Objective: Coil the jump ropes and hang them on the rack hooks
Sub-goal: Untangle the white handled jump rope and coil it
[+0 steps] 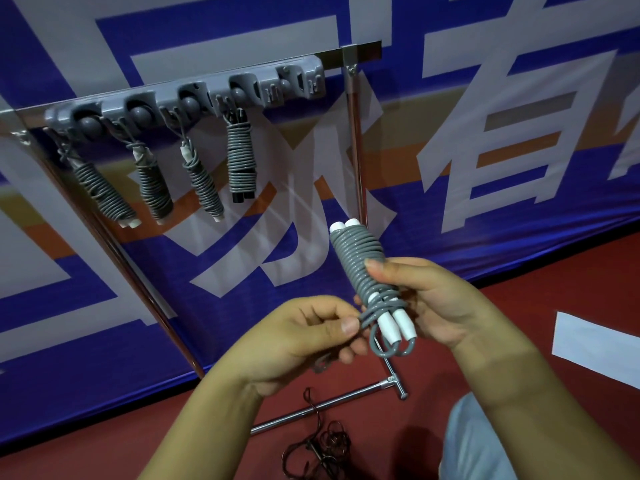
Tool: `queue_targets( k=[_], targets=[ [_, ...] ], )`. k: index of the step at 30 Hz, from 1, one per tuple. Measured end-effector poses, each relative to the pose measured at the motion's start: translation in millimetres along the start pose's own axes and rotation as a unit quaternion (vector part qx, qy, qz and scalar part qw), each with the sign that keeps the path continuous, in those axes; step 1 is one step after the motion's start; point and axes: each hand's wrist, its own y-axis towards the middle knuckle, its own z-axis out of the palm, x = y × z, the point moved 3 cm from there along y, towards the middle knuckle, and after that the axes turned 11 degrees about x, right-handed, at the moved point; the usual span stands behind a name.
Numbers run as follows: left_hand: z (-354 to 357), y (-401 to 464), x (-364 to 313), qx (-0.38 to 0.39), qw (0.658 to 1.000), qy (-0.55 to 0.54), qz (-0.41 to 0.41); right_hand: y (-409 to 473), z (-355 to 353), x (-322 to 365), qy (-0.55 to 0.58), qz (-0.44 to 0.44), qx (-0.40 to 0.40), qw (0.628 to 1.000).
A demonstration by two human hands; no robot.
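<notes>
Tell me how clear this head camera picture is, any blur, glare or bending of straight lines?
Head view: wide-angle lens bows the chrome rack rail and tilts its posts; the grey plastic hook strip and four hung grey coiled ropes look slightly soft; the grey coiled jump rope with white handles, held by the right hand and pinched by the left hand, is sharp; lighting is dim and even, with faint sheen on the blue banner.

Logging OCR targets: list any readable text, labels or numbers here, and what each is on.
"有": large white character on the blue banner at right, partly cropped.
"火"-like white character at banner centre, behind the rack; reading uncertain.
Other banner characters: cropped, unreadable.
Rack, jump ropes, white strip on the floor: no text visible.
</notes>
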Motion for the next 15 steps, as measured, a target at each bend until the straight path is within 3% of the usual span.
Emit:
queue_targets(
  k=[3, 5, 7, 9, 12, 15],
  targets=[
    [1.7, -5.6, -11.2, -0.027, 0.997, 0.076, 0.015, 0.5, -0.3, -3.2, 0.012, 0.007, 0.004, 1.000],
    [1.6, -11.0, -22.8, -0.102, 0.961, 0.256, 0.026, 1.4, 0.1, -6.0, 0.027, 0.014, -0.003, 1.000],
    [1.2, -15.5, -32.1, -0.190, 0.869, 0.450, 0.086, 3.6, 0.8, -7.8, 0.080, 0.019, -0.025, 0.996],
    [3.7, -15.9, -32.7, -0.239, 0.772, 0.567, 0.158, 4.2, 3.0, -5.8, 0.152, 0.007, -0.052, 0.987],
    [7.7, -14.0, -18.6, -0.300, 0.698, 0.608, 0.228, 1.9, 8.7, -0.8, 0.206, -0.023, -0.078, 0.975],
    [13.8, -12.2, -7.1, -0.359, 0.707, 0.552, 0.257, 1.1, 13.8, -4.2, 0.266, -0.054, -0.098, 0.957]
  ],
)
